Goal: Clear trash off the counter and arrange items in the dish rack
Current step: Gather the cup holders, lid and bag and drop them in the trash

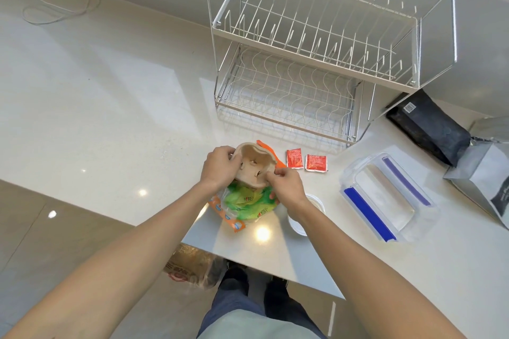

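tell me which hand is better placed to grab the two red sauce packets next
Right. The right hand sits nearer the red sauce packets, which lie just beyond it; the left hand grips the far side of the cardboard cup carrier.

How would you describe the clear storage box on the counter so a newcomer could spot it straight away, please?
Start at the wire dish rack at the back of the counter and come toward the near right. The clear storage box lies there, right of the two red sachets. It alone is see-through plastic with blue clips.
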